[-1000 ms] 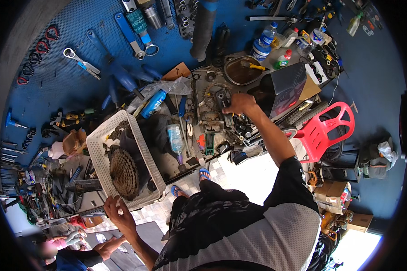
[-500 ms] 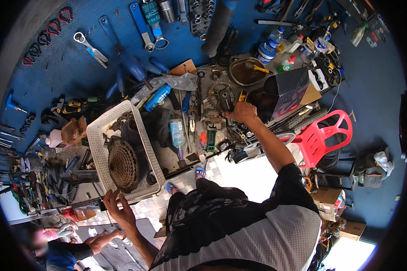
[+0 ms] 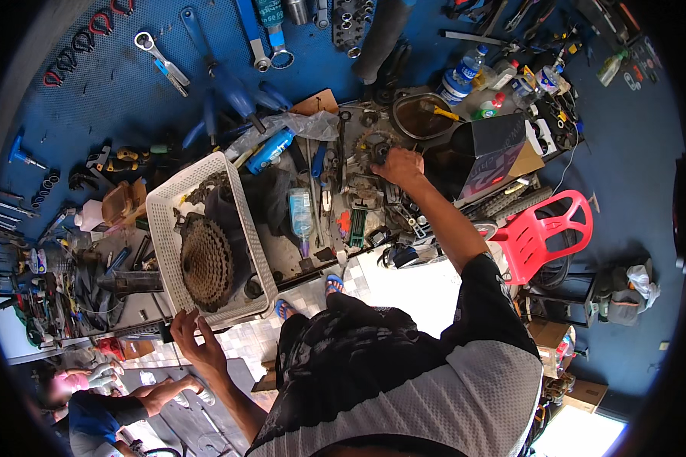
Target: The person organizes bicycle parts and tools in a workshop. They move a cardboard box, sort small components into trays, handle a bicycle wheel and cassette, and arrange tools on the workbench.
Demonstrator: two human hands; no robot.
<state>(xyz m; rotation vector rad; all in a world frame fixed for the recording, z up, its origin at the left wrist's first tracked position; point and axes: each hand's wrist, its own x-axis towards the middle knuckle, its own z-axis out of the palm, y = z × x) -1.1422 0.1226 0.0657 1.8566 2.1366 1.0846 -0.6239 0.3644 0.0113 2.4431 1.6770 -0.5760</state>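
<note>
My right hand (image 3: 402, 168) reaches over the middle of the workbench with its fingers curled down beside a bicycle chainring and crank (image 3: 375, 142). The hand covers part of the crank, and what its fingers hold, if anything, is hidden. My left hand (image 3: 197, 340) hangs off the bench's front edge with its fingers apart and nothing in them. Closest to it is the near corner of a white plastic basket (image 3: 265, 268). A large, brownish bicycle cassette (image 3: 206, 263) leans inside that basket, next to dark cloth.
Right of my right hand stand an open dark cardboard box (image 3: 497, 156) and a metal bowl (image 3: 421, 118) with a yellow-handled brush. A clear bottle (image 3: 300, 213) lies beside the basket. A red plastic chair (image 3: 545, 234) stands at right. Another person (image 3: 103, 419) is at lower left.
My right hand has shifted left over the crank, covering part of it, and its fingers have curled. My left hand has moved slightly. The other person's arm has moved.
</note>
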